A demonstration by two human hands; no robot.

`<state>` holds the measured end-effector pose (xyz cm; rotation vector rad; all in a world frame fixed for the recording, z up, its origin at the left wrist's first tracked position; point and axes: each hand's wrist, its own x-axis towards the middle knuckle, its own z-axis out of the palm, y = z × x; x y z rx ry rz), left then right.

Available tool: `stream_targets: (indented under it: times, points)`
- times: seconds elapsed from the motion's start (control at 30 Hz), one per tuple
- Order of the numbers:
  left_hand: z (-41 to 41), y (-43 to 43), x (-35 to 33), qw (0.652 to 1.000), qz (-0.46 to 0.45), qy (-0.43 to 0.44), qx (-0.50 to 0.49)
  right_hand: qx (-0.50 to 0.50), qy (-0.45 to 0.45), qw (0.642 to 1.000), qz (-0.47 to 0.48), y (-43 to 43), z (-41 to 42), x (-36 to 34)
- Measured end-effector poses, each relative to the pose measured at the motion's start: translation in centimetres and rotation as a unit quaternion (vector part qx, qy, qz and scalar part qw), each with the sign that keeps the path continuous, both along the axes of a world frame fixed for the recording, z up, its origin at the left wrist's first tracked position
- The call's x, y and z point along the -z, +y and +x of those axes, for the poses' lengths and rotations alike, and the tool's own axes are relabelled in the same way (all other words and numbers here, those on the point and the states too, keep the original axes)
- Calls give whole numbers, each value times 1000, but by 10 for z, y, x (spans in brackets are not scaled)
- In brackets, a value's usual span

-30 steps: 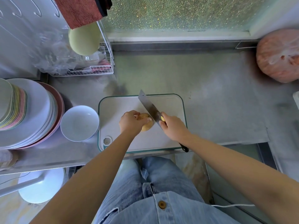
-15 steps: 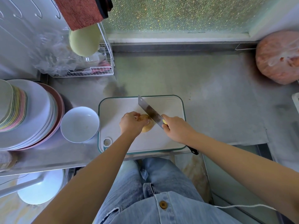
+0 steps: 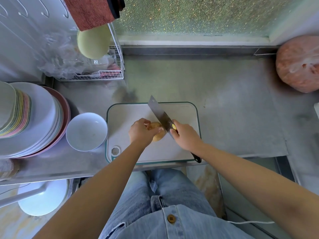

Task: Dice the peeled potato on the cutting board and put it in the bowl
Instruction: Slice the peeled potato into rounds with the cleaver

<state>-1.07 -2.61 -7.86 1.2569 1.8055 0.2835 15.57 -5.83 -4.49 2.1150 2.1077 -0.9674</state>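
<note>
**Knife at the potato, bowl waiting beside the board**

The right hand (image 3: 185,135) was clamped round the handle of a broad-bladed knife (image 3: 160,114), its fingers curled over the grip near the blade, and the black butt of the handle stuck out behind the wrist. The blade ran away from the person and to the left, and its lower part met the right side of the peeled potato (image 3: 159,136). Whether the edge had entered the flesh could not be told. The left hand (image 3: 140,133) gripped the potato from the left, with its fingers curled over the top and hiding much of it. What showed was yellowish and rounded.

The potato lay on the pale cutting board (image 3: 183,112), about midway across it and a little toward the person. The board had a green rim and a hanging hole in its near left corner, and it sat at the front edge of the grey metal worktop (image 3: 224,109).

Just beside the board's left edge stood the white bowl (image 3: 69,133), upright, with nothing visible inside. Left of the bowl rose a stack of plates (image 3: 39,118), white above a pinkish one.

At the back left was a wire rack (image 3: 103,75) with crumpled clear plastic and a pale green dish (image 3: 94,42) in it. A red cloth (image 3: 91,12) hung above the rack. A frosted window (image 3: 198,14) ran behind the worktop. At the far right lay a pinkish bundle wrapped in plastic (image 3: 298,64), well apart from the board. The person's blue jeans (image 3: 172,195) showed below the worktop edge.
</note>
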Motion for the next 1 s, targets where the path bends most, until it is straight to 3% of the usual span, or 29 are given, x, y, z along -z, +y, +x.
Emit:
stream_targets:
  times: [0.57, 1.0]
  points:
    - [0, 0, -7, 1000, -17, -3, 2, -70, -47, 996, -14, -12, 10, -26]
    - [-1, -3, -15, 1000, -2, -5, 4, -1, -25, 1000, 3, -4, -4, 6]
